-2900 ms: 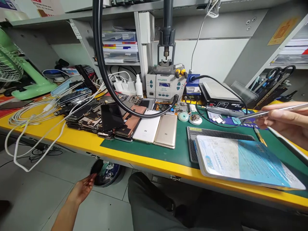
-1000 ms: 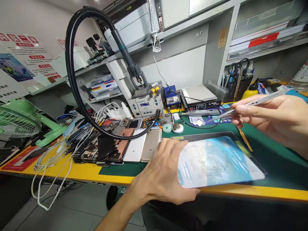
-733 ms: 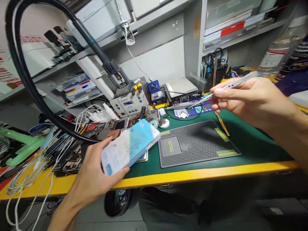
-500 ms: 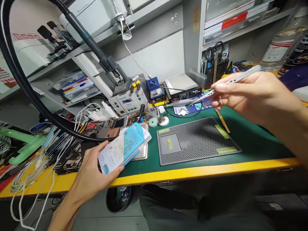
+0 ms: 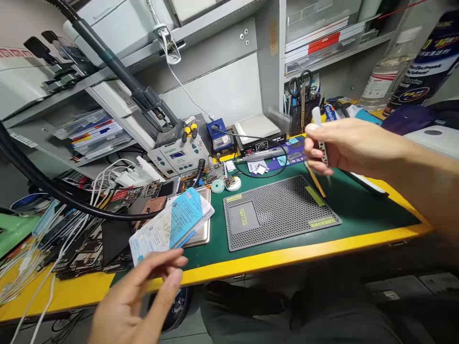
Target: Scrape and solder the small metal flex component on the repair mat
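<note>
My left hand [image 5: 138,298] hovers at the bench's front edge, fingers apart and holding nothing. Just beyond it a phone [image 5: 171,226] with a white-and-blue film lies on top of other phones. My right hand [image 5: 349,145] is raised over the green mat [image 5: 362,210], closed on silver tweezers [image 5: 322,143] that point downward. The grey perforated work pad [image 5: 279,212] lies between the two hands with nothing on it.
A heap of phones and parts [image 5: 93,239] and white cables [image 5: 32,267] fill the left. A hot-air station [image 5: 177,155], a blue soldering unit [image 5: 220,138] and a heater plate [image 5: 258,131] line the back. A black hose [image 5: 46,186] arcs overhead. Bottles [image 5: 412,71] stand at right.
My left hand came up from below the bench, lifted the filmed phone off the grey pad, set it on the phone pile at left and let go. The tweezers swung from level to pointing down.
</note>
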Demonstrator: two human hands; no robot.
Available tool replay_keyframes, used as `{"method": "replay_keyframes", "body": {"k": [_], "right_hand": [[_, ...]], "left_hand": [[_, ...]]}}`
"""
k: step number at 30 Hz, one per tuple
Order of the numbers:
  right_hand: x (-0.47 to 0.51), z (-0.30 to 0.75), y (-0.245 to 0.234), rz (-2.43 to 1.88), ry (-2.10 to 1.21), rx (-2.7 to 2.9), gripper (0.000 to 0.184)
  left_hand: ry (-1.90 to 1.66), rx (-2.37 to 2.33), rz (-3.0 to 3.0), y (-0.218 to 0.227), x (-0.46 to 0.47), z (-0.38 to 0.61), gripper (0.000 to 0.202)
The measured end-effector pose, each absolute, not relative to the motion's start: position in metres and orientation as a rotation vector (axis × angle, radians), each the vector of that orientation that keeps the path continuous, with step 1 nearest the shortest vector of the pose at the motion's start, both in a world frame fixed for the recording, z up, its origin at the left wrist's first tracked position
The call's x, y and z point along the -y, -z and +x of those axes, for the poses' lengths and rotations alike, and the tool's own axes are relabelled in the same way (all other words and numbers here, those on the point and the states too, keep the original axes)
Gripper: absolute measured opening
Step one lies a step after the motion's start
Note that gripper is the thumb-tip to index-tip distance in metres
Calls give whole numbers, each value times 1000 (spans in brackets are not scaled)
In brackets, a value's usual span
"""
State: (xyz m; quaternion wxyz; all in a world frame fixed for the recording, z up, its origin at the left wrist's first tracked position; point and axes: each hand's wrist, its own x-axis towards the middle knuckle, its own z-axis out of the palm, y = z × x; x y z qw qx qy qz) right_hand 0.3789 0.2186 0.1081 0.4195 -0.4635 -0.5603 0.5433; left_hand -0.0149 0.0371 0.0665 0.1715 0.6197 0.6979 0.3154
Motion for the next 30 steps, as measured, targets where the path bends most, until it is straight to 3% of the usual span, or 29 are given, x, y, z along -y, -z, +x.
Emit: {"method": "replay_keyframes", "body": {"k": [4,10,17,20,26,30], "right_hand": [[-205,395,-112,-1455,-1359,1579,36],[-174,421,-97,-1927,-1185,1971,39],[-148,429,-85,-1885,-1429,1830,54],[-147,426,-80,-1816,-1638,1557,53],[-147,406,-76,-1803,-1837,1243,29],[-155,396,-74,-1805,-1770,1294,44]], "left_hand": [[-795,-1610,1082,-68,-42,19,60],[-927,-1565,553,-78,-75,64,45],[-860,-1606,612,-69,-89,75,17],[-807,-1570,673,-61,-92,78,21],[-838,-1530,746,-57,-101,82,21],[-857,-1507,772,-64,-102,80,23]]}}
